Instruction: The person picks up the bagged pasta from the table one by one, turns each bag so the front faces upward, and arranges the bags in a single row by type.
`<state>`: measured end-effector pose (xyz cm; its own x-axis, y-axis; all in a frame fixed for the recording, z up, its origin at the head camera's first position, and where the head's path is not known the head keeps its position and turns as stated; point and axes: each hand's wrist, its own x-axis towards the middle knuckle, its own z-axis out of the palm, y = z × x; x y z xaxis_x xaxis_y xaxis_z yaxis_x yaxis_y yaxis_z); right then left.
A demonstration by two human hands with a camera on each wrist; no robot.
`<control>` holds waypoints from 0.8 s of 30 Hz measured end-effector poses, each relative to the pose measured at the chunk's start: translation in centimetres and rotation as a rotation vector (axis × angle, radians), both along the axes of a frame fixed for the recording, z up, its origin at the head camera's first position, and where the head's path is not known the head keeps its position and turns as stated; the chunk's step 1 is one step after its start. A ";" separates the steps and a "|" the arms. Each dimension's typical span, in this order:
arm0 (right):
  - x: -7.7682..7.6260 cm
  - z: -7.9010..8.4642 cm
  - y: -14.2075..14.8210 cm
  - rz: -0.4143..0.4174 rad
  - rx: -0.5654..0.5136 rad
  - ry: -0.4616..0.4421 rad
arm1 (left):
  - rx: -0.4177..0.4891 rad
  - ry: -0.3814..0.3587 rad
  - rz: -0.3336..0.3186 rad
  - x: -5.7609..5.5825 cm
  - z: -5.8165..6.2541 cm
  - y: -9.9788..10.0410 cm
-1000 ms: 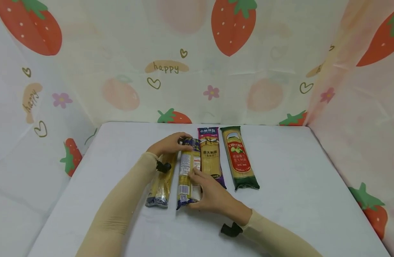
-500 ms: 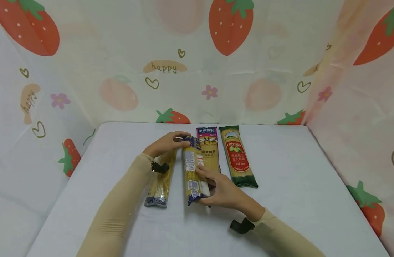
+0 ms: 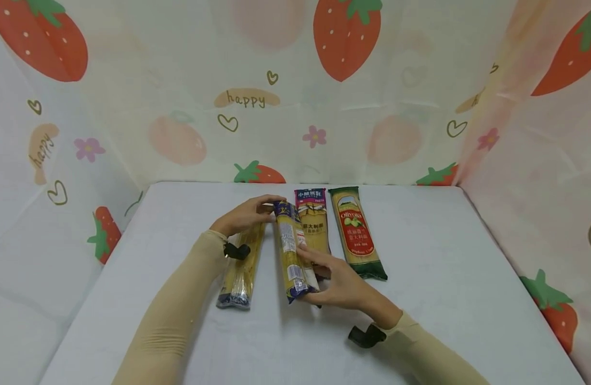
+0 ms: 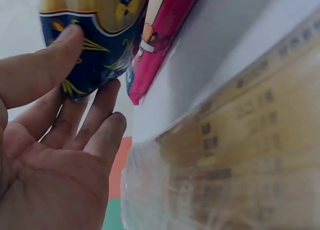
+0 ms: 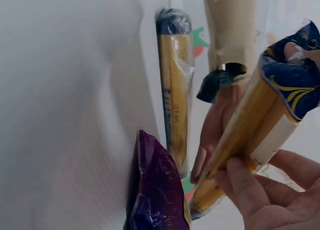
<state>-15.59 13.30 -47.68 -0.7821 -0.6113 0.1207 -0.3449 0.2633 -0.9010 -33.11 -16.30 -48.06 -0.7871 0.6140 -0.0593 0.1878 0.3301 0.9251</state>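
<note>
Both hands hold a spaghetti pack [image 3: 289,240] with blue ends and a barcode label, lifted and tilted above the table. My left hand [image 3: 242,216] pinches its far blue end, thumb on one face and fingers behind, as the left wrist view shows. Around the near part curl the fingers of my right hand [image 3: 342,283]. A second, clear-wrapped spaghetti pack [image 3: 241,272] lies to the left, partly under my left forearm. Just right of the held pack is a pink-and-purple pasta pack [image 3: 314,224], partly covered by it and my right hand.
Farther right lies a green-ended spaghetti pack [image 3: 357,232] with a red label. All lying packs rest on a white-covered table [image 3: 435,299]. Strawberry-print cloth walls [image 3: 386,96] stand at the back and sides.
The held spaghetti pack has risen off the table and shifted right, its near end swinging toward the pink-and-purple pack. My right hand has moved right with it; my left hand has moved slightly.
</note>
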 end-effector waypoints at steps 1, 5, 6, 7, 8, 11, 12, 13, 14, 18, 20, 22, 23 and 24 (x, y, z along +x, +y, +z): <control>0.0 0.0 0.0 -0.005 -0.007 0.001 | -0.005 0.008 0.011 0.0 -0.1 0.0; 0.0 0.1 0.0 -0.023 -0.046 -0.008 | -0.045 0.056 0.071 0.0 -0.2 0.0; 0.0 0.2 -0.1 -0.022 -0.061 -0.010 | -0.048 0.065 0.084 0.0 -0.2 0.1; 0.0 0.2 -0.1 -0.023 -0.078 -0.016 | -0.052 0.076 0.098 0.1 -0.2 0.1; 0.0 0.2 -0.1 -0.024 -0.097 -0.024 | -0.049 0.082 0.109 0.1 -0.1 0.1; -0.2 0.4 -0.1 -0.011 -0.180 -0.066 | -0.026 0.077 0.137 0.2 -0.2 0.2; -0.2 0.4 -0.1 -0.002 -0.209 -0.083 | -0.015 0.071 0.142 0.1 -0.2 0.2; -0.3 0.4 -0.1 0.006 -0.231 -0.097 | -0.001 0.062 0.144 0.1 -0.2 0.2; -0.3 0.5 0.0 0.015 -0.255 -0.110 | 0.014 0.042 0.144 0.1 -0.3 0.1; -0.5 0.7 0.3 0.042 -0.318 -0.154 | 0.071 -0.051 0.124 -0.1 -0.5 -0.1; -0.5 0.8 0.5 0.051 -0.333 -0.158 | 0.099 -0.099 0.122 0.0 -0.6 -0.2; -0.6 1.0 0.7 0.056 -0.327 -0.162 | 0.120 -0.123 0.121 0.0 -0.6 -0.2; -0.7 1.0 0.8 0.058 -0.318 -0.163 | 0.129 -0.131 0.122 0.0 -0.6 -0.2; -0.7 1.2 0.9 0.058 -0.306 -0.165 | 0.138 -0.141 0.123 0.1 -0.6 -0.1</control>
